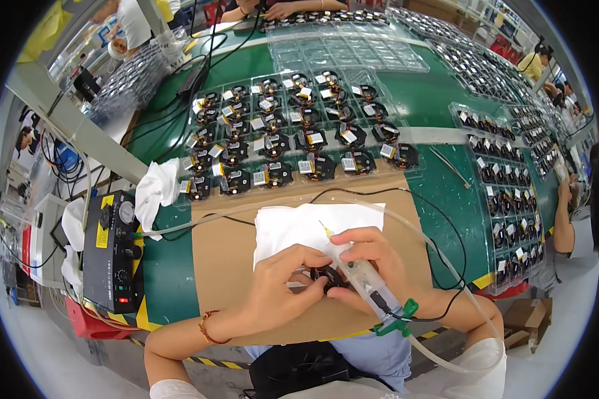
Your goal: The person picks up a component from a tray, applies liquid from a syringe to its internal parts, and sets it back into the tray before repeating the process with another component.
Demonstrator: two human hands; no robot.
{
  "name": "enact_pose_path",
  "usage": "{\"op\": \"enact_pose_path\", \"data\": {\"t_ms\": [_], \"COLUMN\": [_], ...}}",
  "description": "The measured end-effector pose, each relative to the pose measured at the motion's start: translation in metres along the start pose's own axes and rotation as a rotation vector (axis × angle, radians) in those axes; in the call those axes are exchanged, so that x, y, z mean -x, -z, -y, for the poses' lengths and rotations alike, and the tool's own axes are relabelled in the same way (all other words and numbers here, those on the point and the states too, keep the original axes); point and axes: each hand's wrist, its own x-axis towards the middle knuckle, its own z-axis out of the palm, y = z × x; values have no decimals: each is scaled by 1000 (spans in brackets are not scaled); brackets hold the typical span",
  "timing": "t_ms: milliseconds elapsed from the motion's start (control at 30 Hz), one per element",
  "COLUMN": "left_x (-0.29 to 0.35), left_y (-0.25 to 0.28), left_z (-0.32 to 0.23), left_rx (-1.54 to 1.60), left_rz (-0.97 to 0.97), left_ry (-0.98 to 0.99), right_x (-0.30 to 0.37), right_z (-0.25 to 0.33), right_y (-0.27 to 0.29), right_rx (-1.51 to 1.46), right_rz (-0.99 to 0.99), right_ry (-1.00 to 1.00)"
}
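Observation:
In front of me, my left hand [279, 282] is closed around a small round black part [326, 278], holding it between thumb and fingers. My right hand [374, 251] grips a clear dispensing syringe [364, 278], and its lower fingers also reach the black part. The syringe's yellow-hubbed needle [327, 230] points up and away from me, apart from the part. At its back end sits a green cap clamp [397, 320] with a clear air hose. Both hands are over a white sheet [287, 225] on a brown cardboard mat [218, 259]. Fingers partly hide the part.
A clear tray [414, 141] of similar black parts lies beyond the mat. More filled trays [480, 147] stand at the right. A black dispenser box [105, 266] sits left, beside a white cloth [157, 193]. Tweezers [451, 166] lie on the green table. Hose and cable loop around my hands.

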Motion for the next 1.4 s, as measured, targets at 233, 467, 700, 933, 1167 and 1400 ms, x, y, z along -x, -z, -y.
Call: {"op": "enact_pose_path", "data": {"t_ms": [233, 467, 700, 933, 1167, 1400], "left_x": [4, 0, -1, 4, 3, 3], "left_y": [0, 8, 12, 11, 10, 12], "left_z": [-2, 5, 11, 6, 2, 13], "left_rx": [22, 67, 0, 64, 265, 12], "left_rz": [-47, -58, -176, -107, -143, -128], "left_ry": [-2, -31, -84, -106, 24, -215], "right_x": [2, 4, 3, 5, 5, 4], "right_z": [0, -3, -3, -5, -7, -8], "right_y": [-4, -1, -1, 0, 0, 1], "right_rx": [0, 36, 78, 53, 51, 44], "right_rz": [15, -71, -122, -113, -126, -96], "right_ry": [-87, -88, -115, -91, -52, -12]}}
